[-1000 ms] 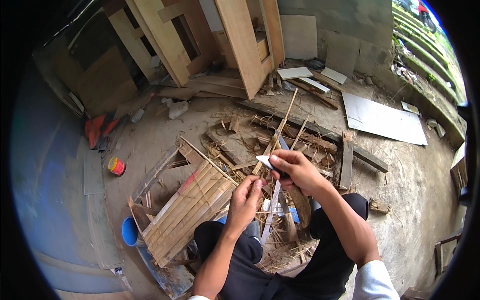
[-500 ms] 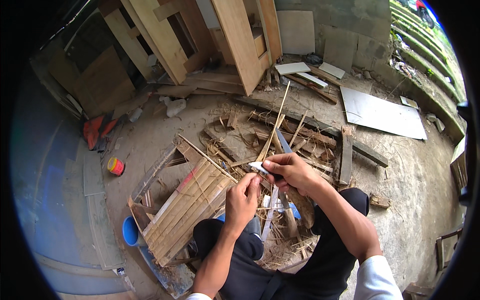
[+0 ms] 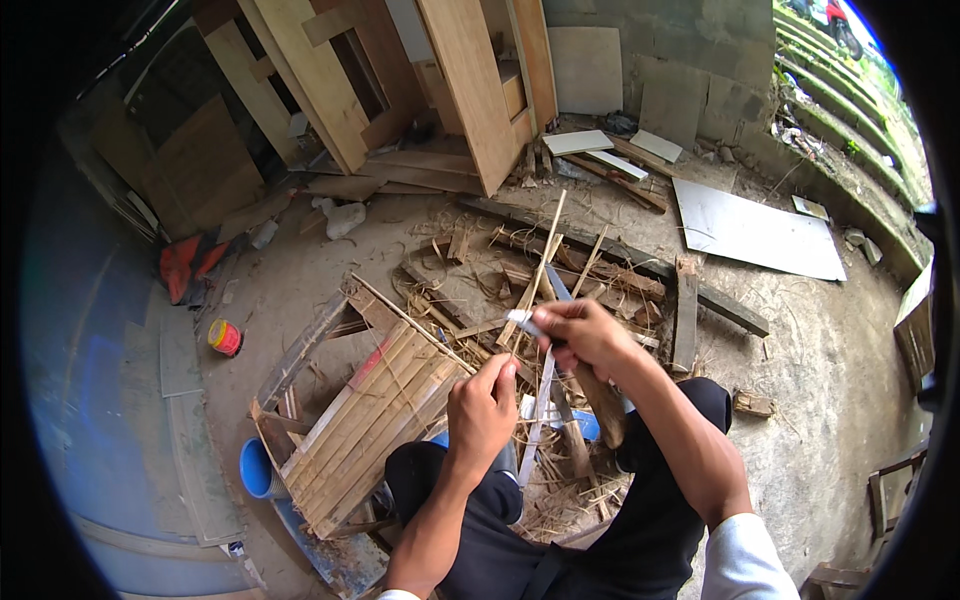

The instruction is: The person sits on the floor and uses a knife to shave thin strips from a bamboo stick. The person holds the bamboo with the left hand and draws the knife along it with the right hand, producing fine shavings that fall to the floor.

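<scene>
My left hand [image 3: 482,412] is closed in a pinch, thumb against forefinger, on a thin bamboo strip [image 3: 548,243]. The pale strip runs up and away past the other hand, over the wood pile. My right hand [image 3: 580,333], slightly blurred, is closed around a knife. Its grey blade [image 3: 558,284] points away from me, and a thick wooden handle [image 3: 603,408] extends below the hand. A small white wrap or piece [image 3: 519,316] shows at the right fingertips; its kind is unclear. Both hands are above my knees, a short gap apart.
Scrap wood [image 3: 620,268] and shavings lie ahead of me. A slatted bamboo panel [image 3: 375,425] leans at my left, beside a blue bucket [image 3: 257,468] and a red-yellow tub [image 3: 226,337]. A white board [image 3: 760,230] lies far right; plywood cabinets [image 3: 465,90] stand behind.
My right hand has shifted slightly up and right, away from the left hand, with the knife. My left hand keeps its pinch nearly in place. The whole view has shifted slightly.
</scene>
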`<state>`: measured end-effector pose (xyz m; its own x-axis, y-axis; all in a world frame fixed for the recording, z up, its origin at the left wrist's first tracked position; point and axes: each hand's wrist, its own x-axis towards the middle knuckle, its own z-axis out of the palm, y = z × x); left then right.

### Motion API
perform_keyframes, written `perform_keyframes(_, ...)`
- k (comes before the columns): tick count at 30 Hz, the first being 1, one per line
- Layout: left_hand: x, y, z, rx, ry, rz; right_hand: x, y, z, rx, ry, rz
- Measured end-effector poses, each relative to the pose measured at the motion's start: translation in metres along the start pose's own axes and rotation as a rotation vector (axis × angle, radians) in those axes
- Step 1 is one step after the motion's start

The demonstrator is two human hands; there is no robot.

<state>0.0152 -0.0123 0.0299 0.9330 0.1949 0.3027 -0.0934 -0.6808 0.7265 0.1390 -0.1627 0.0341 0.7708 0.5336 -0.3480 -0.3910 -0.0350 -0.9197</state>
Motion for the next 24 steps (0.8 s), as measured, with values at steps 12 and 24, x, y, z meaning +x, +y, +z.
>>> perform_keyframes(12, 0.000, -0.015, 0.001, -0.340, -0.111, -0.149, 0.004, 0.005, -0.051, 0.291, 0.090, -0.313)
perform_keyframes(24, 0.000, -0.012, 0.002, -0.421, -0.097, -0.224, -0.008, 0.000, 0.003, 0.196, -0.129, -0.038)
